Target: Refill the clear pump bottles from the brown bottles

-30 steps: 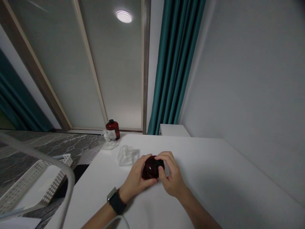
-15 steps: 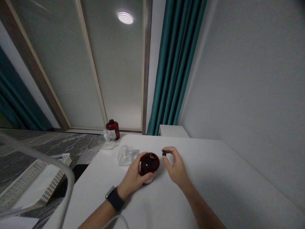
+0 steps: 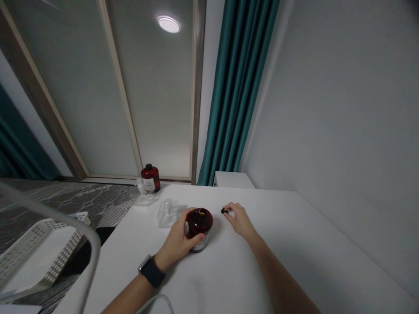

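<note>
A dark red-brown bottle (image 3: 200,223) with a pale label and an uncapped mouth stands on the white table (image 3: 222,274). My left hand (image 3: 179,237), with a dark watch at the wrist, is wrapped round its left side. To the right of the bottle, my right hand (image 3: 239,220) pinches a small black cap (image 3: 224,210) between thumb and fingertips, low over the table. Behind my left hand lies a clear plastic piece (image 3: 167,213), its exact shape hard to make out.
At the far left corner stands a second red-brown bottle (image 3: 150,178) with a black cap, beside a clear object (image 3: 141,186). A white perforated basket (image 3: 62,261) is off the table's left side, behind a grey curved tube (image 3: 93,244). A wall borders the right.
My right hand has lowered and tilted the black cap, drawing slightly away from the bottle. The bottle stands a little more upright in my left hand. The view has shifted slightly.
</note>
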`<state>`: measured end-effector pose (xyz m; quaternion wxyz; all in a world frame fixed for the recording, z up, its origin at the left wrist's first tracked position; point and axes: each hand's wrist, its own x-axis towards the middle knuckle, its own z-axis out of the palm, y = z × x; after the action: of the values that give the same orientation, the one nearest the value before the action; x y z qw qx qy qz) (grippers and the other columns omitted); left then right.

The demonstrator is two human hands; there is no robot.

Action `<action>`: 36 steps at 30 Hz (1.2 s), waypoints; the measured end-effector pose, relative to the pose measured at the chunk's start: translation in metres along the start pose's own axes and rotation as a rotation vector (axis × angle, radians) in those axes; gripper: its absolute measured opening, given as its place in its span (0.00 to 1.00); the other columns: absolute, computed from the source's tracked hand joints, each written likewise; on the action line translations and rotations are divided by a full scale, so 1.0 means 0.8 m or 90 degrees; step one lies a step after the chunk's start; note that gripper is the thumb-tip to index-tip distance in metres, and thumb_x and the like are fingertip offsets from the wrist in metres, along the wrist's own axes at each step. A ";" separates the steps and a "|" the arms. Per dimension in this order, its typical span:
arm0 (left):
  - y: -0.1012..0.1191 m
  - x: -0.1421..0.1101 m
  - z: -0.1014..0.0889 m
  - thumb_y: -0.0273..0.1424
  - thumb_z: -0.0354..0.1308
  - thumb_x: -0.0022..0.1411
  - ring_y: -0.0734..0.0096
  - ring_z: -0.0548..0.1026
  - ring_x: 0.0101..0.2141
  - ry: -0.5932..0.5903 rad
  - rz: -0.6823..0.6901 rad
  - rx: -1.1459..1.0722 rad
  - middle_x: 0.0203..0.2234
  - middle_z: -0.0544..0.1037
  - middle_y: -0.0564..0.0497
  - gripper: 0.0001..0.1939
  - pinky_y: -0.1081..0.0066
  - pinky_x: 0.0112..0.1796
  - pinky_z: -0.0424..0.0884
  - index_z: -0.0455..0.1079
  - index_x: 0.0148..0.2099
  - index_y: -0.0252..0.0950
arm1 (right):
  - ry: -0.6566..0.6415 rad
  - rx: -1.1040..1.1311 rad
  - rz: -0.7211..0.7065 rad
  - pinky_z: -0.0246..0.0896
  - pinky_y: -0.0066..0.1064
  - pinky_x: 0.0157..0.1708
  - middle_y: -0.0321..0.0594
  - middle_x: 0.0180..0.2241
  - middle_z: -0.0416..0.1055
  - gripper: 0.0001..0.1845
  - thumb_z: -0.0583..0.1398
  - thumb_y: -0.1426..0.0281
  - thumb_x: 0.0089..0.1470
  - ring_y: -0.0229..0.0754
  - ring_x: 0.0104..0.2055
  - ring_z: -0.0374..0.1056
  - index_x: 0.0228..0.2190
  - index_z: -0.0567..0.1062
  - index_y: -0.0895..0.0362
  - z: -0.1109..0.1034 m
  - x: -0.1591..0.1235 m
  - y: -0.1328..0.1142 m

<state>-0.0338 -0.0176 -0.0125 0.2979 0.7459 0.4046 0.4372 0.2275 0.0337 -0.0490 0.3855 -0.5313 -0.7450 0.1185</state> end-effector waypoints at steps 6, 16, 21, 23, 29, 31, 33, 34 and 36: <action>-0.001 -0.001 -0.001 0.33 0.62 0.55 0.49 0.72 0.54 -0.003 0.004 -0.004 0.53 0.72 0.38 0.30 0.48 0.55 0.66 0.59 0.58 0.36 | 0.008 -0.034 0.018 0.58 0.44 0.47 0.38 0.38 0.79 0.02 0.62 0.70 0.54 0.49 0.43 0.69 0.33 0.75 0.52 0.006 0.001 0.011; 0.005 0.001 -0.008 0.34 0.61 0.56 0.50 0.72 0.53 -0.024 0.015 0.013 0.53 0.73 0.40 0.29 0.53 0.54 0.68 0.60 0.59 0.36 | 0.041 -0.005 0.028 0.59 0.44 0.49 0.40 0.36 0.79 0.07 0.60 0.73 0.54 0.47 0.42 0.72 0.35 0.78 0.52 0.004 0.001 0.007; 0.002 0.004 -0.014 0.36 0.61 0.58 0.50 0.70 0.54 -0.014 0.057 0.037 0.53 0.72 0.41 0.29 0.52 0.55 0.66 0.62 0.61 0.37 | 0.062 0.078 0.014 0.62 0.44 0.49 0.43 0.38 0.78 0.10 0.55 0.71 0.59 0.47 0.44 0.72 0.37 0.77 0.54 -0.006 -0.003 -0.027; 0.003 0.004 -0.016 0.36 0.61 0.60 0.52 0.71 0.52 -0.012 0.069 0.042 0.51 0.70 0.42 0.29 0.53 0.54 0.67 0.61 0.62 0.38 | 0.047 0.132 -0.002 0.66 0.39 0.46 0.43 0.39 0.78 0.12 0.53 0.68 0.62 0.45 0.43 0.73 0.40 0.76 0.55 -0.007 -0.008 -0.049; 0.005 0.003 -0.016 0.37 0.59 0.63 0.55 0.70 0.49 -0.015 0.075 0.027 0.47 0.68 0.44 0.29 0.55 0.52 0.68 0.59 0.65 0.39 | -0.040 0.361 -0.080 0.66 0.40 0.50 0.47 0.53 0.71 0.21 0.57 0.64 0.61 0.47 0.54 0.68 0.54 0.68 0.53 0.006 -0.025 -0.099; 0.005 0.003 -0.015 0.36 0.58 0.63 0.54 0.69 0.50 -0.020 0.076 0.020 0.48 0.68 0.44 0.30 0.54 0.53 0.67 0.59 0.66 0.40 | -0.056 0.382 -0.082 0.65 0.42 0.53 0.48 0.56 0.68 0.25 0.59 0.63 0.59 0.48 0.57 0.66 0.57 0.65 0.53 0.013 -0.030 -0.105; 0.004 0.004 -0.013 0.36 0.58 0.63 0.54 0.69 0.51 -0.027 0.072 0.019 0.49 0.68 0.44 0.31 0.52 0.55 0.66 0.58 0.67 0.41 | -0.053 0.395 -0.066 0.63 0.44 0.55 0.49 0.58 0.66 0.29 0.61 0.62 0.58 0.50 0.58 0.65 0.59 0.63 0.53 0.019 -0.032 -0.108; 0.003 0.004 -0.013 0.35 0.58 0.64 0.54 0.69 0.52 -0.031 0.070 0.021 0.50 0.68 0.44 0.31 0.52 0.55 0.65 0.57 0.67 0.41 | -0.052 0.399 -0.056 0.62 0.45 0.57 0.49 0.59 0.65 0.31 0.61 0.62 0.58 0.50 0.59 0.64 0.60 0.62 0.53 0.021 -0.033 -0.108; 0.001 0.004 -0.011 0.34 0.57 0.65 0.54 0.69 0.52 -0.038 0.069 0.026 0.51 0.69 0.44 0.32 0.52 0.56 0.65 0.55 0.68 0.42 | -0.056 0.400 -0.035 0.59 0.46 0.59 0.48 0.61 0.64 0.33 0.63 0.63 0.56 0.51 0.61 0.62 0.61 0.60 0.52 0.023 -0.033 -0.110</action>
<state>-0.0401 -0.0143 -0.0063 0.2701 0.7856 0.3632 0.4218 0.1568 -0.0213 -0.0219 0.5012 -0.3602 -0.7021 0.3551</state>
